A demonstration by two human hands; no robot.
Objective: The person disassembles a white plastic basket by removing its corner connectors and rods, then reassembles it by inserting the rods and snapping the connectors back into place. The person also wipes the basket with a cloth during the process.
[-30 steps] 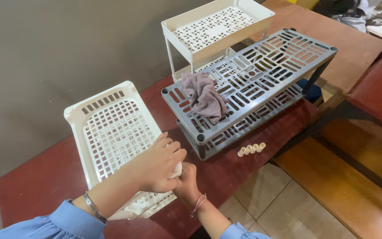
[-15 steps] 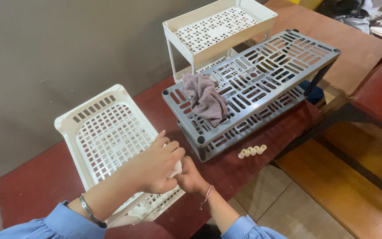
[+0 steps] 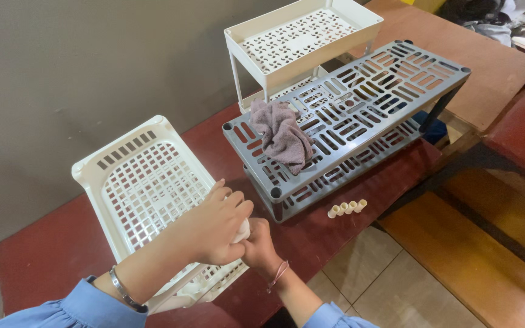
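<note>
A white plastic lattice basket tray (image 3: pixel 141 176) lies on the dark red table (image 3: pixel 50 255) at the left. My left hand (image 3: pixel 214 228) is curled over the tray's near right corner, gripping a small white cylindrical piece (image 3: pixel 243 231) there. My right hand (image 3: pixel 259 243) is closed just below it and pinches the same corner piece from the underside. How the piece sits in the corner is hidden by my fingers.
A grey two-tier slotted rack (image 3: pixel 347 115) stands to the right with a crumpled mauve cloth (image 3: pixel 282 135) on its top. Behind it stands a white two-tier shelf (image 3: pixel 302 36). Several small white tube caps (image 3: pixel 346 208) lie near the table's front edge, with tiled floor below.
The white tray has shifted slightly left and away. Both hands stay clamped on its near right corner, and my right wrist has turned a little.
</note>
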